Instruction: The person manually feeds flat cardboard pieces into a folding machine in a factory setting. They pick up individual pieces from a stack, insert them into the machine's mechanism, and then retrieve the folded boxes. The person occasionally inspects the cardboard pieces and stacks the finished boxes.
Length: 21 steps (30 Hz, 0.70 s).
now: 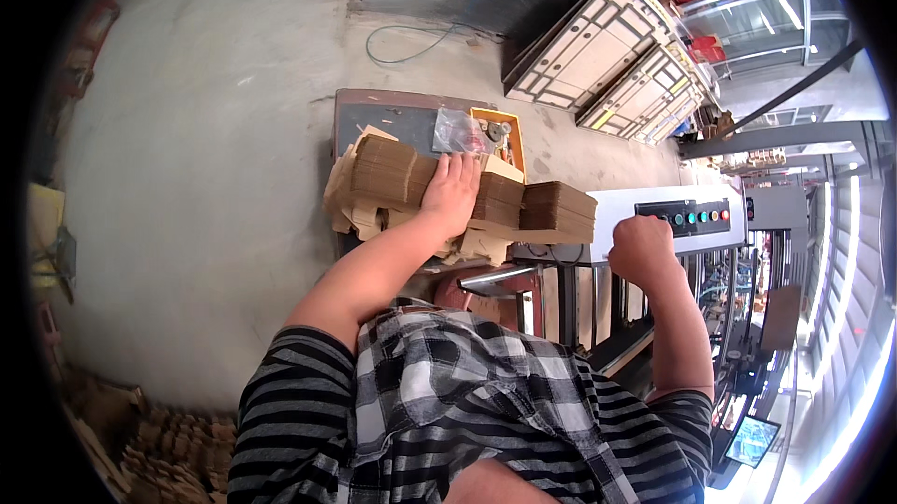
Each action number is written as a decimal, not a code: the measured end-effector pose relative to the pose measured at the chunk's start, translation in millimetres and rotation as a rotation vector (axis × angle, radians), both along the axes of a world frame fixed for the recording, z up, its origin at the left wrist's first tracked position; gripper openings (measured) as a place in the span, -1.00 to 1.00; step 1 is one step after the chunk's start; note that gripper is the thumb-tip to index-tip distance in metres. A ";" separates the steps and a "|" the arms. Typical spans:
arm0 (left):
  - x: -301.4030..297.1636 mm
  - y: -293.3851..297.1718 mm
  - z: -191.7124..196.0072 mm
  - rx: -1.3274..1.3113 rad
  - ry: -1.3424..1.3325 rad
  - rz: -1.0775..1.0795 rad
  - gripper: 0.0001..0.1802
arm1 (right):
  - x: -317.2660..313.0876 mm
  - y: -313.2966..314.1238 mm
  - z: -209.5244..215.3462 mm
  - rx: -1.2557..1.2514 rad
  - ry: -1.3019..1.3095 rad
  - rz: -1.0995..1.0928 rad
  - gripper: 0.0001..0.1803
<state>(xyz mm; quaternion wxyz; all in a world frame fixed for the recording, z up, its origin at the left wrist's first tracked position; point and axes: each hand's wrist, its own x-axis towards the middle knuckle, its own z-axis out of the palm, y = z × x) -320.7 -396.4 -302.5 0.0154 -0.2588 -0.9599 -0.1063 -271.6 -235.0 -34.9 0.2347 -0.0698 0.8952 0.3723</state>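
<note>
A row of brown cardboard pieces, packed on edge in several bundles, lies across a dark table. My left hand rests on top of this row, fingers stretched out and close together. To its right, another cardboard bundle reaches toward the grey machine panel. My right hand is closed in a fist at the panel's front edge, just below its row of coloured buttons. The inside of that fist is hidden, so whether it holds anything does not show.
Behind the cardboard, the table carries a clear plastic bag and a yellow tray of small parts. Large patterned boards lean farther back. Machine framework and a screen stand at right; stacked cardboard lies at lower left.
</note>
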 end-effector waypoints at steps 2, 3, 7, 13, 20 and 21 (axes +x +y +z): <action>0.2 -1.3 4.1 -0.008 -0.018 -0.012 -0.14 | 5.5 16.4 -6.5 0.065 0.007 -0.106 -0.90; -1.3 -2.4 4.2 -0.019 -0.026 -0.010 -0.13 | 3.2 14.8 -18.6 0.042 0.051 -0.077 -0.89; 1.0 2.6 9.3 -0.080 -0.010 -0.040 -0.29 | -15.7 -8.0 -106.0 -0.374 0.248 0.394 -0.94; 2.1 -3.1 12.8 -0.091 -0.039 -0.042 -0.27 | -40.1 -25.3 -156.0 -0.165 0.069 0.250 -0.82; 2.4 0.9 0.5 -0.049 -0.013 -0.025 -0.11 | -51.8 -29.8 -160.8 -0.139 0.010 0.123 -0.79; 2.2 1.0 0.1 -0.045 -0.011 -0.025 -0.10 | -52.9 -30.7 -161.2 -0.129 0.014 0.112 -0.79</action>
